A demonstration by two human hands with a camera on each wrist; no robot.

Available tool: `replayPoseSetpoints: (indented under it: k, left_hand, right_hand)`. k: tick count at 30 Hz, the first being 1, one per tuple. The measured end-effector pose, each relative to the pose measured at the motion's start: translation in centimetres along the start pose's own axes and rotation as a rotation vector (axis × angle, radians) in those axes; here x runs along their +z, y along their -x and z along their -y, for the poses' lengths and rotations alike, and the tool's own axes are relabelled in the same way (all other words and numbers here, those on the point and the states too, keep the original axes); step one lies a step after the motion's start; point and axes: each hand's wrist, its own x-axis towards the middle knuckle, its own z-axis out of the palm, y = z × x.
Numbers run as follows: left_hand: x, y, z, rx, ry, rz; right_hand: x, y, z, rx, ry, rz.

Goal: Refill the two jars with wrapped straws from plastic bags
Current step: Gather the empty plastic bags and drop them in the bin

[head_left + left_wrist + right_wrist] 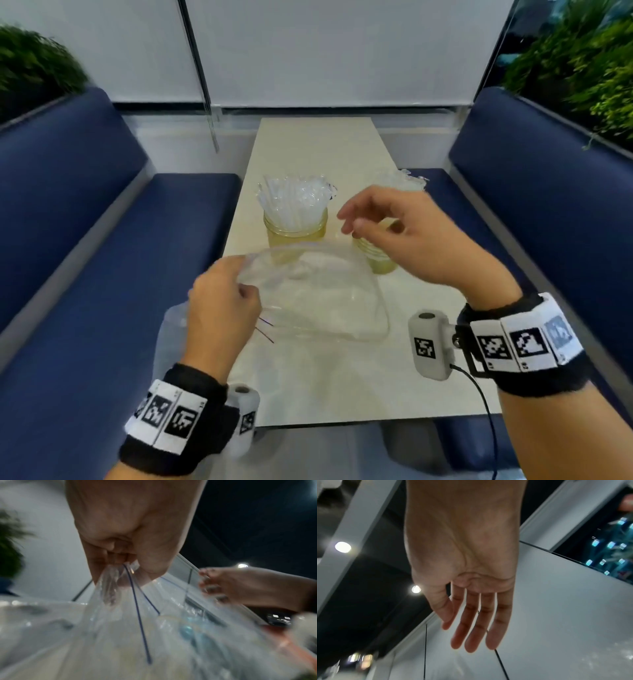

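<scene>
Two glass jars stand mid-table. The left jar [295,230] is packed with wrapped straws [293,200]. The right jar [375,257] also holds wrapped straws [404,180], mostly hidden behind my right hand. My left hand [222,298] pinches the bunched edge of a clear, limp plastic bag [318,301] that hangs over the table in front of the jars; the bag [137,615] has a blue zip line and my left hand [123,555] grips its top. My right hand [387,226] hovers over the right jar with relaxed fingers, holding nothing; the fingers [476,628] are straight.
The pale table [318,147] runs away from me between two blue bench seats [85,222] [548,192]. Another clear bag [171,329] lies at the table's left edge under my left wrist. A white wall and plants stand behind.
</scene>
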Motion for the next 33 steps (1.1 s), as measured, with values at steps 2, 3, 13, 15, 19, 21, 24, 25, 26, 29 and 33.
replayPoseSetpoints:
  k: [2,3,13,15,19,21,24,25,26,29,33]
  left_hand:
    - [-1.9,-1.3,1.5,-0.01,0.009,-0.034]
    - [-2.9,-1.8,2.1,0.001,0.042,-0.035]
    - [-6.9,-1.6,3.6,0.138,0.343,0.085]
    - [-7.8,-1.6,4.6,0.031,0.493,0.021]
    - [-9.7,-2.1,5.5,-0.141,0.805,-0.168]
    - [-10.0,-2.4,5.5,-0.157,0.91,-0.201]
    - [-9.6,-2.6,4.6,-0.166,1.067,-0.128]
    - [-9.4,-2.7,4.2,-0.19,1.132,-0.104]
    - [-9.2,-2.8,3.9,-0.218,1.194,-0.078]
    - [-8.6,-2.5,2.6,-0.27,1.313,0.083]
    - [-7.2,-1.6,1.2,-0.367,1.364,0.288]
  right_hand:
    - [0.6,0.6,-1.3,0.007,0.146,0.099]
    - [0.9,0.8,-2.1,0.016,0.22,0.125]
    - [7.3,0.9,-1.5,-0.438,0.065,0.136]
    - [6.3,1.2,-1.3,-0.297,-0.157,0.233]
    - [3.5,1.8,-3.1,-0.148,-0.278,0.654]
    - [3.7,1.7,-4.1,-0.128,-0.32,0.612]
    - [5.1,0.9,-3.8,-0.061,-0.502,0.453]
    - [5.9,0.5,-3.6,-0.048,-0.55,0.404]
    - [6.7,-0.1,-3.4,-0.043,-0.575,0.349]
    - [9.0,-1.1,-2.5,0.009,-0.697,0.304]
    - [11.4,-1.9,0.6,-0.11,-0.674,0.25]
